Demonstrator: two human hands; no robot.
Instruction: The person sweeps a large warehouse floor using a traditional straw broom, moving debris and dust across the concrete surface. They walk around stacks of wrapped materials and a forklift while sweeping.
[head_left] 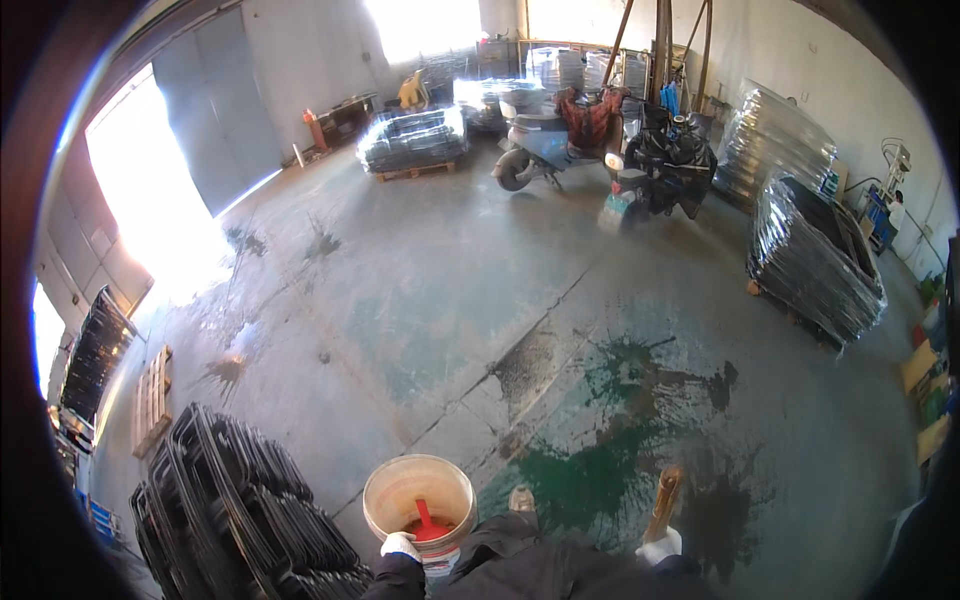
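At the lower edge, near the middle, sits the off-white round plastic bucket (385,482), standing on the grey concrete floor (390,310) w/ its mouth facing up. It looks well used: rim and inner wall stained, brownish matter at the bottom. A bright red scoop-like tool (424,510) stands inside, handle up, leaning on the inside; its lower end spreads out red in the contents (what they are, can't tell).

L hand (400,545), in a white glove, is closed on the bucket's near-left rim. R hand (660,547), also white-gloved, grips a brown stick-like rod (664,505), held upright & slightly tilted, well apart from the bucket; its lower end is hidden.

Labels: red and blue print shows on the bucket's outer side, partly covered & too small to make out.

Counts: 1 bucket, 1 red tool, 1 rod, 2 gloved hands, 1 pale shoe (522,499) just right of the bucket. Lower L, 1 pile of black curved-edge frames (225,500), nested too tightly to count; behind it, 1 bare pale-wood slatted pallet (152,400) tilted up on edge. Upper mid, 2 two-wheelers: a blue-grey scooter (545,135) and a dark motorbike (680,155). R side, 2 big film-wrapped loads, a black one (810,255) in front of a paler one (775,145). Dark wet-looking splashes (590,470) w/ a green tint mark the floor between bucket & rod and beyond.
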